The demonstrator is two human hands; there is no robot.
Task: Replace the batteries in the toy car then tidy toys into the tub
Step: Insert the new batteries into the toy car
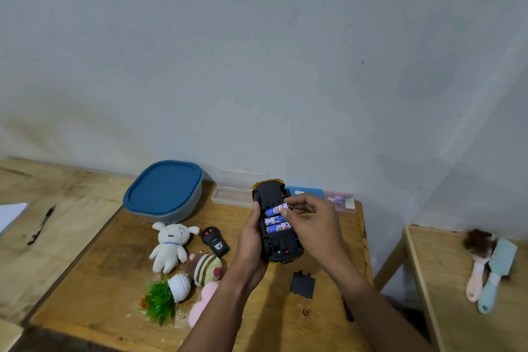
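Observation:
I hold the yellow toy car [274, 248] upside down above the wooden table [114, 280], black underside up. My left hand [250, 246] grips its left side. Three blue-and-white batteries lie in its open compartment; my right hand [311, 223] pinches the topmost battery [275, 210] at its right end. The black battery cover [303, 284] lies on the table below the car. The grey tub with a blue lid [164, 191] stands closed at the back left.
Left of the car lie a white plush dog [170, 247], a black remote [215, 240], a striped plush [204, 267], a pink plush [203, 303] and a small fake plant [165, 296]. Clear, blue and pink cases [340, 201] line the wall. Brushes [485, 268] rest on a side table.

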